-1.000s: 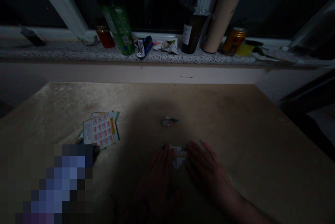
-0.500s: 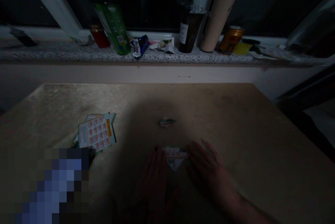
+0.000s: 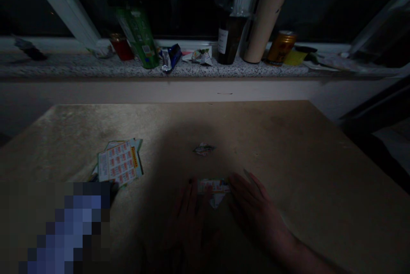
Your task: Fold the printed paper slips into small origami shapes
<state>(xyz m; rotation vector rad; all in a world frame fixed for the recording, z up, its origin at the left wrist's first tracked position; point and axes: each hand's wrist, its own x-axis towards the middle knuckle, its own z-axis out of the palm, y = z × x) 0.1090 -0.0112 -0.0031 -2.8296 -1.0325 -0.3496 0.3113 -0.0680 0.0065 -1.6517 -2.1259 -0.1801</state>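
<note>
1. Flattening a fold, seemingly: the right hand (image 3: pixel 256 208) and dim left hand (image 3: pixel 187 218) are resting straight-fingered, clasping nothing, at opposite ends of a white-and-red printed, pointed paper (image 3: pixel 219 187).
2. Creasing further is probably calling for aligned edges.
3. Beyond, a small multicoloured folded paper (image 3: pixel 204 149) is lying on the beige tabletop (image 3: pixel 272 137).

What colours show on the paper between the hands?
The paper is whitish with reddish print, in the head view.
</note>
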